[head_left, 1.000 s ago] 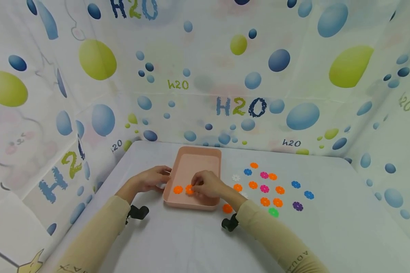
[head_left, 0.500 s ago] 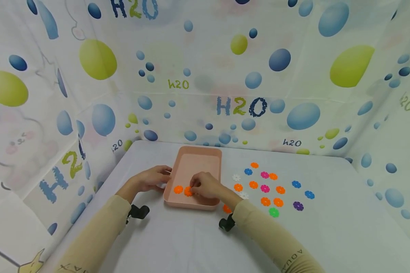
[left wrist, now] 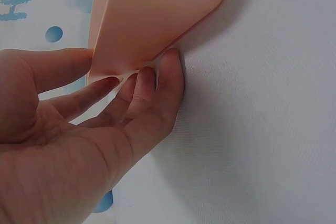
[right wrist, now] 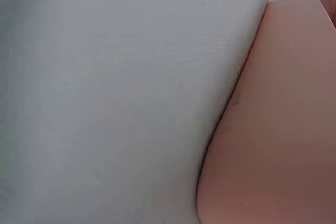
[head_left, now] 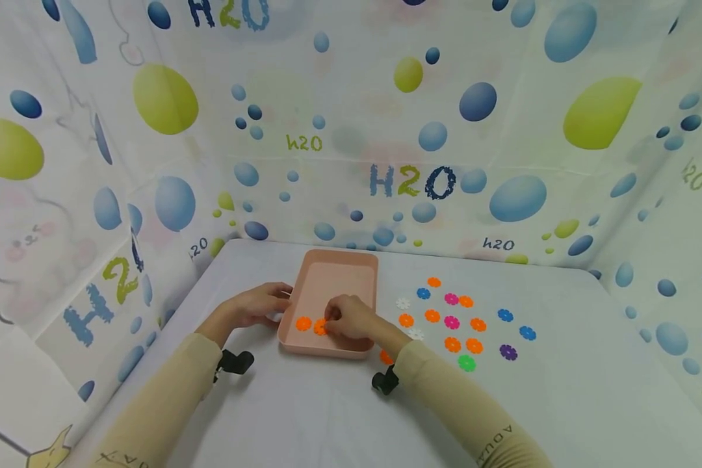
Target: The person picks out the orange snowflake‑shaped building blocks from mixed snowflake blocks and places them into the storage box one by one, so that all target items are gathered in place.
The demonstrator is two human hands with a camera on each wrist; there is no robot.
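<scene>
A pink tray point(head_left: 342, 273) stands on the white-covered table. My left hand point(head_left: 257, 305) holds its left side; in the left wrist view the thumb touches the rim and the fingertips point(left wrist: 169, 61) meet the lower edge of the wall. Inside the tray's near end, my right hand point(head_left: 351, 317) pinches an orange flower-shaped disc point(head_left: 320, 327), partly covered by the fingers. Just left of it lies another orange flower-shaped disc point(head_left: 303, 324). The right wrist view shows the tray's outer wall point(right wrist: 278, 129) and tablecloth, not the pinching fingers.
To the tray's right lie several loose flower-shaped discs: orange point(head_left: 452, 344), blue point(head_left: 506, 315), pink point(head_left: 452, 322), white point(head_left: 402, 303), one green point(head_left: 467, 363) and one purple point(head_left: 508, 352). One orange disc point(head_left: 386, 357) is partly behind my right forearm. A patterned curtain point(head_left: 351, 130) encloses the table's back and sides.
My right hand has shifted slightly left with the orange disc, nearer the other one, then stays nearly still. The left hand keeps its place on the tray.
</scene>
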